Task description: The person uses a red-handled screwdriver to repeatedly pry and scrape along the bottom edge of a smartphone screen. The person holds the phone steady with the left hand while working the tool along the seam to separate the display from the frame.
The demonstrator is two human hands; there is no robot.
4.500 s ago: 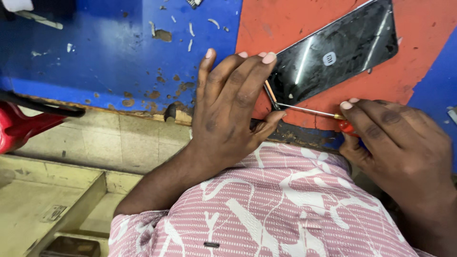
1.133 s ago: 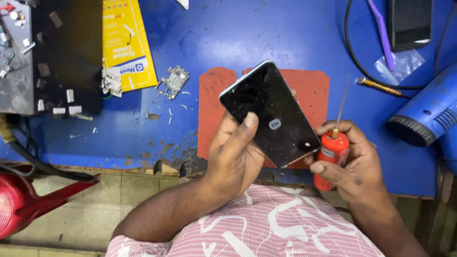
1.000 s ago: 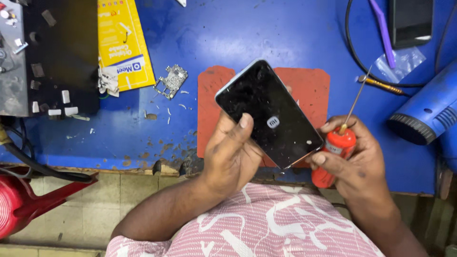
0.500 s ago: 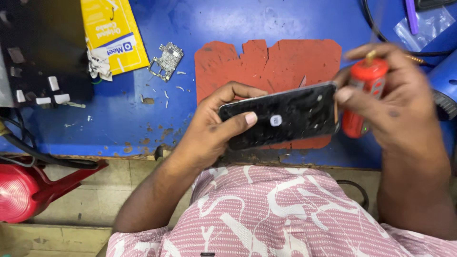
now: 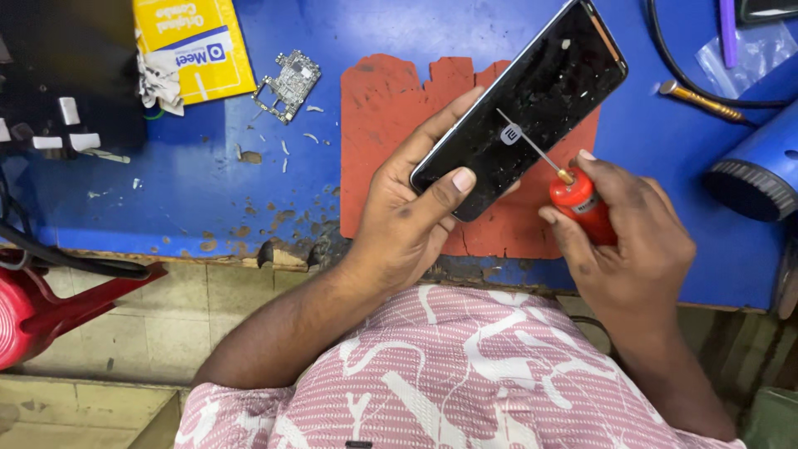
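My left hand (image 5: 407, 212) grips a black smartphone (image 5: 532, 100) by its lower end, glossy back up, tilted up to the right above a worn red mat (image 5: 382, 125). My right hand (image 5: 623, 241) holds a small red bottle (image 5: 582, 204) with a thin metal needle tip. The needle lies over the phone's back, pointing at the small round logo near its middle.
The blue workbench (image 5: 208, 183) carries a yellow box (image 5: 195, 46), a small bare circuit board (image 5: 288, 83), a black device with white keys (image 5: 58, 91), a blue hot-air gun (image 5: 761, 170), a brass-tipped tool (image 5: 698, 100) and a purple tool (image 5: 728, 29). A red stool (image 5: 41, 303) stands at lower left.
The phone has swung from lying level across the mat to tilted up-right. My right hand has dropped from the phone's right end to below it, the needle now over the phone's back.
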